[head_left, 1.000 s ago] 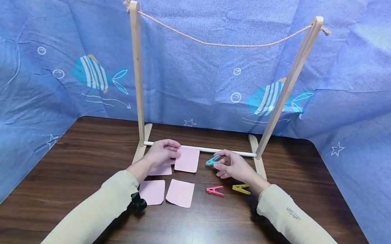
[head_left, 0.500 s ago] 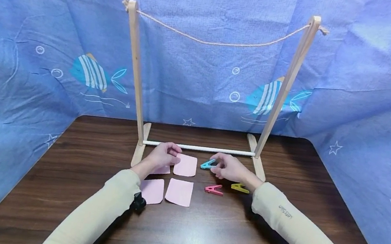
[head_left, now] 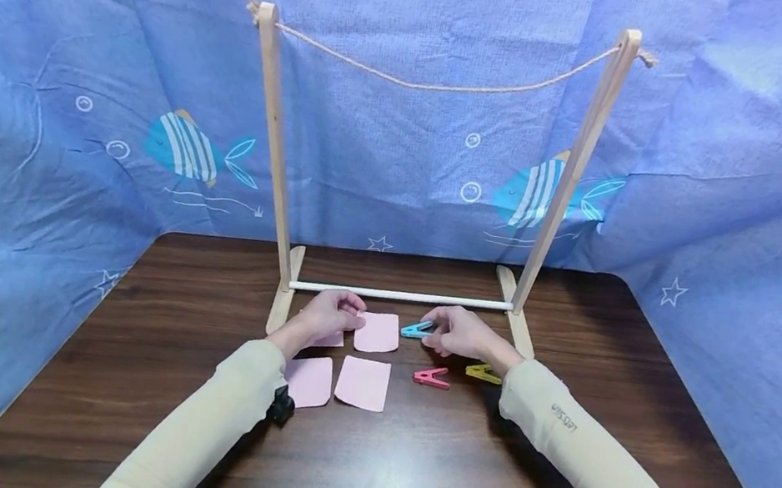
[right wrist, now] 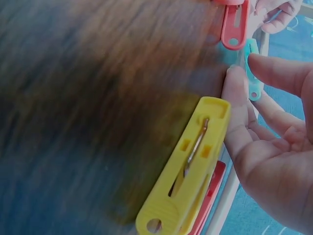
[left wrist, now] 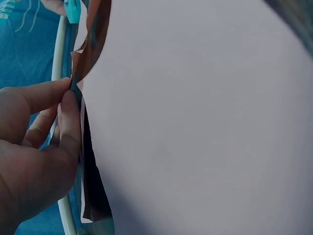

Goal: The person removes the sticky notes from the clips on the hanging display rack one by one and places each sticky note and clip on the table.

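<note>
My left hand [head_left: 328, 317] pinches the left edge of a pink square sheet [head_left: 378, 333], whose material I cannot tell. Just right of it, my right hand [head_left: 462, 335] holds a blue clothespin [head_left: 416, 330] between thumb and fingers. The clothespin's tip is almost at the sheet's right edge; whether they touch is unclear. In the right wrist view the blue clothespin [right wrist: 252, 73] shows partly behind the fingers. A red clothespin [head_left: 432, 377] and a yellow clothespin [head_left: 484, 373] lie near my right hand. Under the left hand, another pink sheet [head_left: 331, 340] is partly covered.
Two more pink sheets [head_left: 362, 383] lie nearer me on the brown table [head_left: 203, 283]. Behind the hands stands a wooden frame [head_left: 278, 126] with a sagging rope [head_left: 415, 85] and a white bar [head_left: 398, 296]. Another red clothespin [right wrist: 215, 188] lies behind the yellow one.
Both hands have come down and toward me a little. The blue clothespin has moved left, narrowing the gap to the held pink sheet. The other sheets and clothespins stay put.
</note>
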The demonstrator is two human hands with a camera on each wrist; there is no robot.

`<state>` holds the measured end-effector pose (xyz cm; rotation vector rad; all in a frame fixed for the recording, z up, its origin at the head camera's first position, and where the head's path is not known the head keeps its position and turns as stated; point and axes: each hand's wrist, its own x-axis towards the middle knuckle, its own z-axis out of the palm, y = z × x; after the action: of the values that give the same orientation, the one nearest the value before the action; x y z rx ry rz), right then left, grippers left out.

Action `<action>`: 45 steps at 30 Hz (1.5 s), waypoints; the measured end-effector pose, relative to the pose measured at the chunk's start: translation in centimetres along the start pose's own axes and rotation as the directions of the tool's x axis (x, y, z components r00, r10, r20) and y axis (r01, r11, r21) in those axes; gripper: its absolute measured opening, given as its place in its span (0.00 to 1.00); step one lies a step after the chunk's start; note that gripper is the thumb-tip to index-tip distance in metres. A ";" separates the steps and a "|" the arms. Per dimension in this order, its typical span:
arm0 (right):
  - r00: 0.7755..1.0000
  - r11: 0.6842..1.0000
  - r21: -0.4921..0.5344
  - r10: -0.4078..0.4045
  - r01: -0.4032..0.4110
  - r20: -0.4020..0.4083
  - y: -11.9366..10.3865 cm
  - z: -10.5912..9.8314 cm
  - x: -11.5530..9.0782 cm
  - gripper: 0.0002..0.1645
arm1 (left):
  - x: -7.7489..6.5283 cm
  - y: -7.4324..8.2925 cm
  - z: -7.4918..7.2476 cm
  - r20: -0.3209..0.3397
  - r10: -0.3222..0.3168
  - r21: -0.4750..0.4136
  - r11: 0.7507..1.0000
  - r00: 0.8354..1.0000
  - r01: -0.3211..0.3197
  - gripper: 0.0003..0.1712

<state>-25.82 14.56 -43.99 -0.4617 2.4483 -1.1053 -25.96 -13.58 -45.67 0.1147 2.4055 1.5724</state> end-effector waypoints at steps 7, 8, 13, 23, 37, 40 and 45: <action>1.000 1.000 -0.013 0.001 -0.001 -0.010 0.2 0.0 -0.1 0.21 | 0.2 -0.1 0.2 0.036 -0.008 -0.056 0.998 0.999 0.010 0.13; 1.000 1.000 -0.006 0.004 -0.004 -0.010 0.2 0.0 -0.1 0.21 | 0.3 0.0 0.2 0.041 -0.014 -0.072 0.997 0.999 0.016 0.13; 1.000 1.000 0.028 0.012 -0.012 -0.005 0.4 -0.1 0.1 0.22 | 0.4 0.2 0.3 0.041 -0.046 -0.093 0.994 0.998 0.050 0.11; 0.999 1.000 -0.020 0.014 -0.015 -0.038 0.3 0.0 0.6 0.21 | 0.5 0.6 0.1 0.049 -0.052 -0.072 0.996 0.997 0.055 0.11; 0.999 1.000 -0.025 0.003 -0.004 -0.053 0.4 0.5 0.8 0.16 | 0.1 0.4 0.0 0.038 -0.054 -0.142 0.988 0.998 0.059 0.09; 0.999 1.000 -0.010 0.008 -0.008 -0.053 0.4 0.5 0.8 0.16 | 0.2 0.3 0.0 0.040 -0.054 -0.147 0.987 0.998 0.060 0.09; 0.998 0.998 0.056 0.033 -0.030 -0.059 0.6 0.3 0.7 0.17 | 0.4 0.0 -0.1 0.060 -0.056 -0.157 0.986 0.997 0.065 0.12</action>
<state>-26.39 14.47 -44.80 -0.3773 2.4606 -1.1863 -26.36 -13.57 -45.67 0.0530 2.2114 1.7026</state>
